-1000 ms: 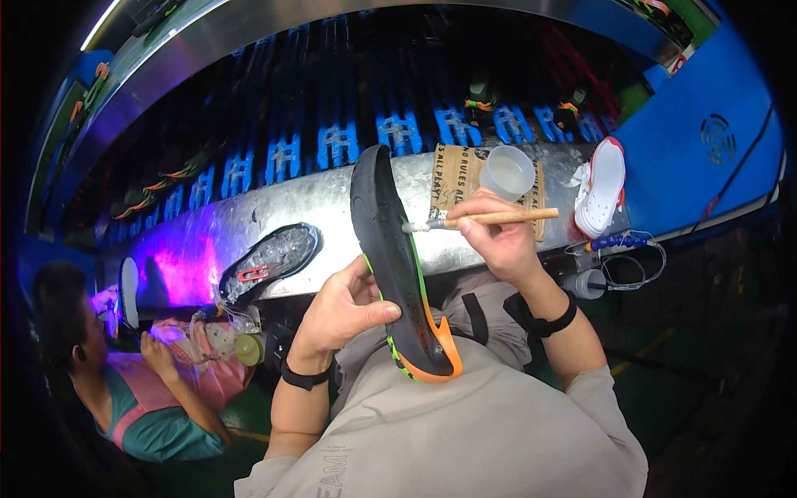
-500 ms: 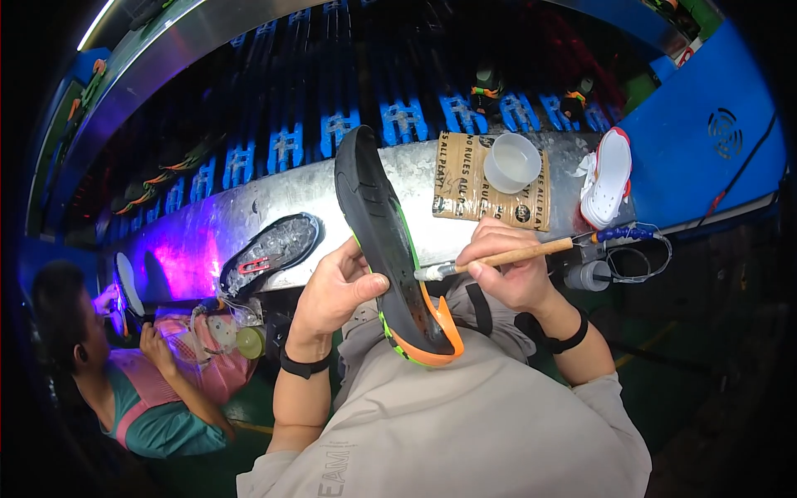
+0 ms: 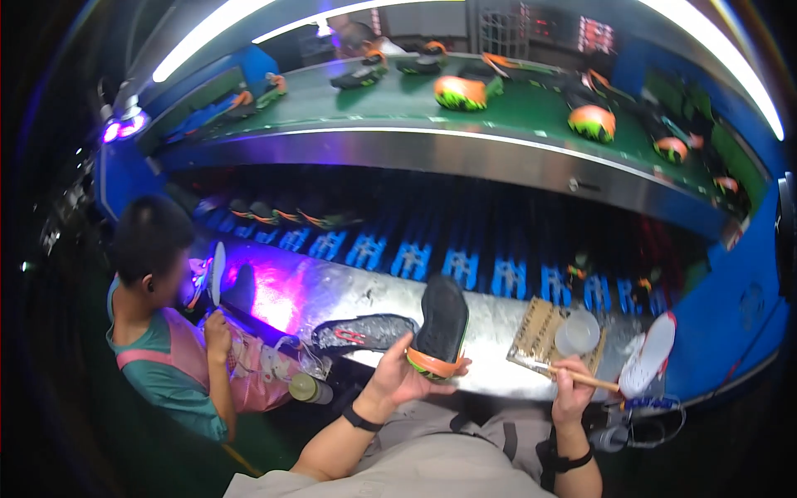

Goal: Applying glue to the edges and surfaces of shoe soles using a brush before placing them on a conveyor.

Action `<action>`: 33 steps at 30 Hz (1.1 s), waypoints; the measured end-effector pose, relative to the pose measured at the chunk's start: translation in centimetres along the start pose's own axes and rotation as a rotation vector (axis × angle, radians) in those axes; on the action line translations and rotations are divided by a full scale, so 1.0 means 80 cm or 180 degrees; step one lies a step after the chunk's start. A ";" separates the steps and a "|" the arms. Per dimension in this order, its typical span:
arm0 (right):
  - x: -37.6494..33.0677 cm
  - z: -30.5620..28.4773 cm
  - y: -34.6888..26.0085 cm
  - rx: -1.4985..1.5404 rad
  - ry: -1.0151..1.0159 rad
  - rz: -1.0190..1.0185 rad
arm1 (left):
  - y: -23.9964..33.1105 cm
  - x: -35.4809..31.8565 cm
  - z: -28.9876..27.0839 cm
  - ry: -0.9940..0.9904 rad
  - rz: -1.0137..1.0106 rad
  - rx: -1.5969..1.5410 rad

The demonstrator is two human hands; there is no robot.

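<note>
My left hand [image 3: 402,378] is closed around the heel end of a black shoe sole [image 3: 443,319] with an orange and green rim. The sole stands tilted up, its toe end pointing away from me. To the right, my right hand [image 3: 573,392] grips a brush [image 3: 594,382] by its light wooden handle. The white brush tip points left, near the front edge of a brown cardboard piece [image 3: 535,330], apart from the sole. On that cardboard sits a translucent plastic cup [image 3: 579,334]; its contents are hard to make out.
A metal bench [image 3: 490,332] carries a dark sole-shaped piece [image 3: 365,332] and a white-and-red sole [image 3: 659,353]. Blue slotted carriers [image 3: 461,270] line its back. Above runs a green conveyor [image 3: 332,116] with several soles. At left, a co-worker [image 3: 166,332] holds a pale-bottomed shoe piece.
My view has tipped upward, bringing the conveyor into sight. The brush has come away from the sole to the right. My left hand now holds the sole by its heel end, more upright.
</note>
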State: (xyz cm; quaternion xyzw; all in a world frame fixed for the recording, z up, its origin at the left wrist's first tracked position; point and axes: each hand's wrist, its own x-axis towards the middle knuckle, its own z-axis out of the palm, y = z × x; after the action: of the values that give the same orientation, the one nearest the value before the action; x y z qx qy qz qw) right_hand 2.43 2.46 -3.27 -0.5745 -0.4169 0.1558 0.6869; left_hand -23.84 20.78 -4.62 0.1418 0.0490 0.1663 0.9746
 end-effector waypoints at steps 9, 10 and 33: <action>-0.013 -0.008 0.059 0.0154 0.0381 0.0331 | 0.079 -0.057 0.063 -0.1066 0.0275 0.0716; -0.014 -0.010 0.068 0.0171 0.0364 0.0306 | 0.103 -0.057 0.096 -0.0831 0.0510 0.1012; -0.018 0.039 0.099 -0.0766 -0.0205 0.0070 | 0.512 0.131 0.197 0.3113 0.3413 0.7633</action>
State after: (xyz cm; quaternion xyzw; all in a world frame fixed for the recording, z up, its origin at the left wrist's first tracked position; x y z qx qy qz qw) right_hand 1.29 5.83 -11.10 -0.6521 -0.4482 0.1304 0.5974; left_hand -24.46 57.27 21.88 0.8070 0.4302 0.4030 -0.0348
